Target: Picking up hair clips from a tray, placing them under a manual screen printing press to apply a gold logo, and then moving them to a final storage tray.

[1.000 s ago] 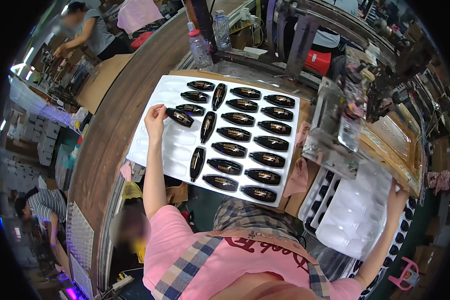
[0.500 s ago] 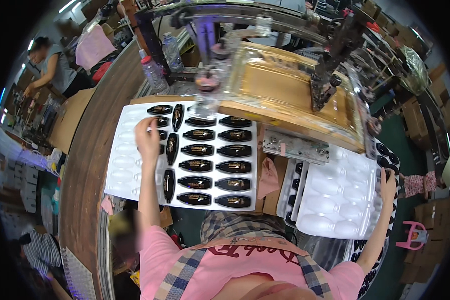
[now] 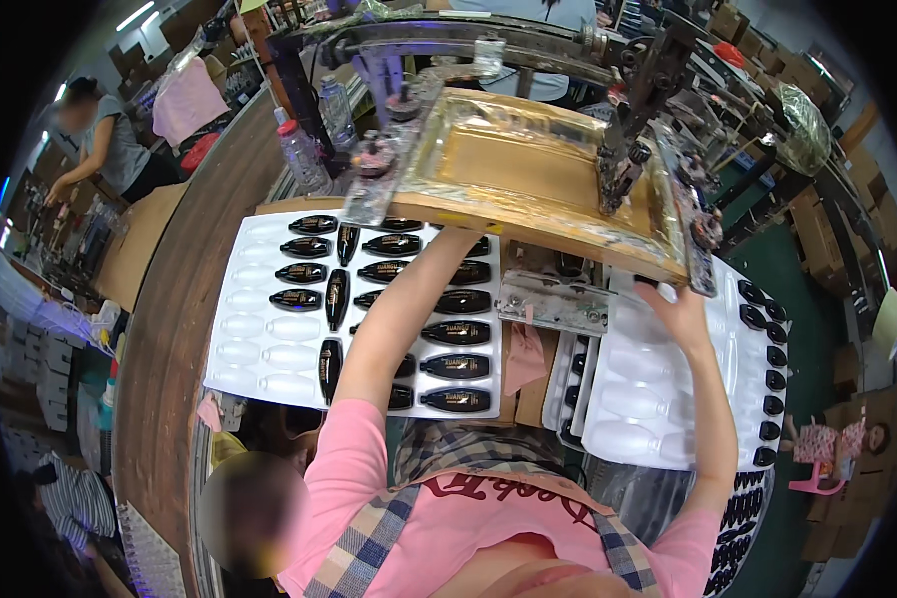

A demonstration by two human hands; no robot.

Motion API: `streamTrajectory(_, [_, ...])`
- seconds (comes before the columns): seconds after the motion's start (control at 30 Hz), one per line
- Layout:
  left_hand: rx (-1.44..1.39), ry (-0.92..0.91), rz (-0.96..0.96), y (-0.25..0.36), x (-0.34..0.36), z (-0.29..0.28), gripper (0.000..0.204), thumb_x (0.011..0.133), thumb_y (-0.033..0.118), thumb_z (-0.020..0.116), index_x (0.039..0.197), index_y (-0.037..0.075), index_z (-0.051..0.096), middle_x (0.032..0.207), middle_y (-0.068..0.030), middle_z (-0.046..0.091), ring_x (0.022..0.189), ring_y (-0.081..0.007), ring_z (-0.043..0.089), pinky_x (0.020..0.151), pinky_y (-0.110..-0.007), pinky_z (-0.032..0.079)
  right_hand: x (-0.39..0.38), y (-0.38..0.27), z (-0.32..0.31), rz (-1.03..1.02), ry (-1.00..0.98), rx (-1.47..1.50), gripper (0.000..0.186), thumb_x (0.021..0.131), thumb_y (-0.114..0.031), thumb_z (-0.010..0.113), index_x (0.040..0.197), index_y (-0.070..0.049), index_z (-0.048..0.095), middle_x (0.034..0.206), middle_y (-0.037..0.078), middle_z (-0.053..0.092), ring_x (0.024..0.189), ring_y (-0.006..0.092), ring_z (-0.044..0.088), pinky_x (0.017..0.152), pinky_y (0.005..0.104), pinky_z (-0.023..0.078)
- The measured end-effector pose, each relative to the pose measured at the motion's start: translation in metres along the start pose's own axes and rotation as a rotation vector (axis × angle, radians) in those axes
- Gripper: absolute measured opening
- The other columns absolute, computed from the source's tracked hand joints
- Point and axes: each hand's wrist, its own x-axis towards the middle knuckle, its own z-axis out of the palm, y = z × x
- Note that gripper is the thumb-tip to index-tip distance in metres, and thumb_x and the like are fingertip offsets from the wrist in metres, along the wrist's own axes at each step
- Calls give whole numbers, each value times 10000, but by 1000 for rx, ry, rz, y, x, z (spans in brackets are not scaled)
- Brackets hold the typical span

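My left forearm (image 3: 414,294) crosses a white moulded tray (image 3: 294,383) and passes under the near edge of a wooden screen frame (image 3: 508,164). The hand itself is hidden beneath the frame. Black tapered bottles (image 3: 455,333) with gold print lie in rows in the tray, and several stand lengthwise between the columns. My right hand (image 3: 680,317) is at the frame's right near corner, above a second white tray (image 3: 633,402). Its fingers are partly hidden, and a dark bit shows at the thumb, too small to name. A metal fixture (image 3: 553,299) sits between the hands.
More black bottles (image 3: 772,380) line the right tray's outer edge. Behind the frame stands a metal machine rail (image 3: 448,38). Clear plastic bottles (image 3: 304,159) stand at the back left on a wooden table (image 3: 164,329). A pink cloth (image 3: 524,357) lies between the trays. Other people (image 3: 120,140) are nearby.
My left hand has left the tray's left columns and gone right, under the frame. My right hand has moved inward from the bottles at the far right to the frame's corner. The view has shifted slightly.
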Motion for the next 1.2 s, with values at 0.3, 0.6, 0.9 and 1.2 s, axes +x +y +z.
streamTrajectory(0.3, [-120, 474, -287, 9, -93, -130, 162, 796, 129, 594, 880, -5, 627, 780, -21, 601, 688, -67, 521, 639, -188, 405, 32, -34, 71, -35, -227, -108, 608, 718, -446, 627, 1107, -3, 477, 1048, 180, 535, 973, 302, 500, 846, 339, 377])
streamTrajectory(0.6, [252, 899, -502, -34, -276, -261, 213, 796, 144, 594, 912, -34, 592, 774, -60, 605, 670, -95, 556, 606, -201, 449, -35, 127, -96, 182, 190, -517, 339, 861, -172, 479, 1112, 55, 470, 1149, 212, 488, 1085, 302, 454, 915, 365, 327])
streamTrajectory(0.9, [565, 829, -857, -52, -295, -259, 246, 759, 221, 628, 774, -24, 612, 645, -78, 604, 574, -137, 555, 542, -241, 429, -43, 124, -141, 774, 16, -1196, 701, 789, -619, 303, 1208, -68, 412, 1193, 187, 447, 1052, 380, 452, 857, 425, 377])
streamTrajectory(1.2, [1251, 671, -564, -37, -233, -223, 215, 762, 220, 598, 794, 29, 503, 739, -134, 534, 713, -314, 537, 612, -384, 421, -69, 177, -165, 358, 354, -654, 457, 842, -367, 491, 1117, -1, 487, 1077, 184, 535, 970, 277, 518, 831, 318, 386])
